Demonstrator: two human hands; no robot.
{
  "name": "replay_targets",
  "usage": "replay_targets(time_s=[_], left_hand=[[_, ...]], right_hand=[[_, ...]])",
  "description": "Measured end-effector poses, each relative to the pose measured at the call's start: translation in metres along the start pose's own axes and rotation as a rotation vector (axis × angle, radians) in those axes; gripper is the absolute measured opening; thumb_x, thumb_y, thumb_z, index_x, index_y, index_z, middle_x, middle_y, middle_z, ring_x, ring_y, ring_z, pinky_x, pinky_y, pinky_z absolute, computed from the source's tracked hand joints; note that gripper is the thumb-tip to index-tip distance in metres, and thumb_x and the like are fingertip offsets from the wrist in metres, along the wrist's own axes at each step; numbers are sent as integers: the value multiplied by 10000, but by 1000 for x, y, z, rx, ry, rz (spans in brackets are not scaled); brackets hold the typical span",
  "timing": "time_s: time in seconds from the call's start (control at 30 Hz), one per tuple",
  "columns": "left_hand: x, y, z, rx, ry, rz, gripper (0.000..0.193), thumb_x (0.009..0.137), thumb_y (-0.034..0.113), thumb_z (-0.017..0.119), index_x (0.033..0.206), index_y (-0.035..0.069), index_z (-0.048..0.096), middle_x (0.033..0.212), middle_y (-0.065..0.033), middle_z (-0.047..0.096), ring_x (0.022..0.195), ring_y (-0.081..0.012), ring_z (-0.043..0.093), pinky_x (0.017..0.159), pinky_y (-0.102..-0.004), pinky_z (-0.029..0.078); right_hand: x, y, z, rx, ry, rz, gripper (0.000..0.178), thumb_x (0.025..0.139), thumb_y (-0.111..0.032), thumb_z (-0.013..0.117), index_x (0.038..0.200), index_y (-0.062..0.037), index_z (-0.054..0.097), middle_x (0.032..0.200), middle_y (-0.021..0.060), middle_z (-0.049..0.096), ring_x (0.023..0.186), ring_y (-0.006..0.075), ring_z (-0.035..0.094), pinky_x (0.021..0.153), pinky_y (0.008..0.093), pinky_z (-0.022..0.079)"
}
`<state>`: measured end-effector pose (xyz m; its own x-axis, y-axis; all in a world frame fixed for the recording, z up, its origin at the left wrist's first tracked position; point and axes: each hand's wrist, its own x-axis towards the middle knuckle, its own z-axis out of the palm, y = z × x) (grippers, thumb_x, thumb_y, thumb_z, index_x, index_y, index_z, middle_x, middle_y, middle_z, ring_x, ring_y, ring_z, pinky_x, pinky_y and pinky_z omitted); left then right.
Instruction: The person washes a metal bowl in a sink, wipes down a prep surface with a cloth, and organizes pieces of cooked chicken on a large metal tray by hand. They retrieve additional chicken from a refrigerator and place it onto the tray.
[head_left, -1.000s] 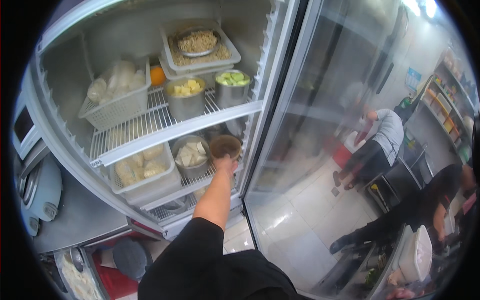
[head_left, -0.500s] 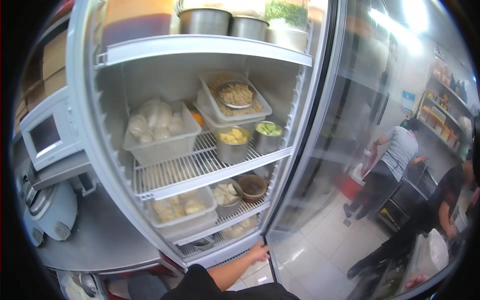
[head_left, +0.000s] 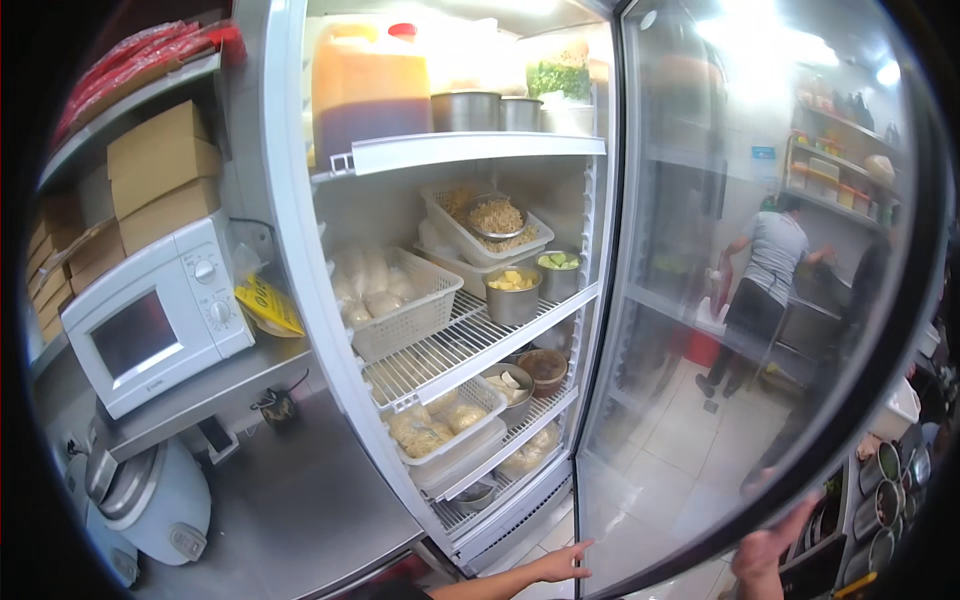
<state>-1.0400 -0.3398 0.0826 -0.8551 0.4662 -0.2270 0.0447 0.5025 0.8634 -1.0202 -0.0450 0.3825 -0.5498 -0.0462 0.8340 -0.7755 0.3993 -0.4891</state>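
Observation:
A tall fridge (head_left: 291, 200) stands before me with its glass door (head_left: 690, 300) swung out to the right. My left hand (head_left: 562, 563) is low beside the door's bottom hinge-side corner, fingers stretched and holding nothing. At the door's dark frame (head_left: 822, 455), my right hand (head_left: 768, 545) has its fingers apart against the outer edge; it is somewhat blurred. On the middle shelf are a white basket (head_left: 410, 325) of bagged pale food, a metal pot (head_left: 513, 303) of yellow cubes, a pot (head_left: 556, 284) of green pieces and a bowl (head_left: 496, 217) of light brown bits.
A white microwave (head_left: 215, 335) stands left of the fridge, above a pale blue rice cooker (head_left: 165, 515). Cardboard boxes (head_left: 160, 160) are stacked behind it. Beyond the glass, a person in a grey shirt (head_left: 778, 245) faces away. Several metal pots (head_left: 880, 505) stand at the far right.
My view has swung left, bringing the microwave and boxes fully in. My right hand, barely seen before, now shows at the door's edge. The left hand remains low by the door.

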Motion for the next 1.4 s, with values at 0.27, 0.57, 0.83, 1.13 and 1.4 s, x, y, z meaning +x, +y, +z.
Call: replay_targets(time_s=[0.27, 0.57, 0.83, 1.13, 1.4], left_hand=[[-103, -21, -34, -213, -81, -100, 721, 799, 256, 735, 1418, 49, 430, 1314, -173, 554, 1152, -226, 557, 966, -362, 471], [-123, -59, -9, -590, 446, -595, 678, 937, 328, 603, 1480, 115, 257, 1228, -167, 586, 916, -257, 661, 660, -368, 529], [-40, 167, 185, -364, 95, -560, 529, 991, 295, 539, 1408, -2, 406, 1104, -193, 642, 913, -237, 657, 714, -374, 549], [72, 301, 387, -208, -475, -106, 685, 960, 363, 526, 1519, 126, 206, 1311, -154, 477, 934, -279, 619, 710, -395, 521], [27, 411, 513, -28, -1141, 124, 566, 981, 249, 546, 1457, 29, 333, 1174, -163, 598, 901, -232, 648, 716, -339, 546]], right_hand=[[-12, -89, -5, -371, -347, -202, 704, 684, -373, 842, 1217, 3, 579, 1035, 148, 642, 875, 289, 639, 747, 360, 507], [-113, -73, -120, -594, -388, 270, 480, 862, -338, 693, 1243, -75, 564, 1082, 93, 601, 926, 275, 613, 797, 392, 495], [-289, -144, -304, -961, -55, 756, 465, 861, -368, 685, 1213, -81, 587, 1099, 103, 599, 934, 281, 614, 807, 383, 492], [-490, -263, -434, -1348, 474, 2054, 760, 873, -497, 591, 1510, -197, 304, 1583, 231, 130, 1436, 492, 115, 1133, 626, 173], [-526, -206, -451, -1525, 694, 2060, 703, 935, -466, 435, 1530, -134, 259, 1602, 223, 74, 1445, 494, 86, 1133, 638, 135]])
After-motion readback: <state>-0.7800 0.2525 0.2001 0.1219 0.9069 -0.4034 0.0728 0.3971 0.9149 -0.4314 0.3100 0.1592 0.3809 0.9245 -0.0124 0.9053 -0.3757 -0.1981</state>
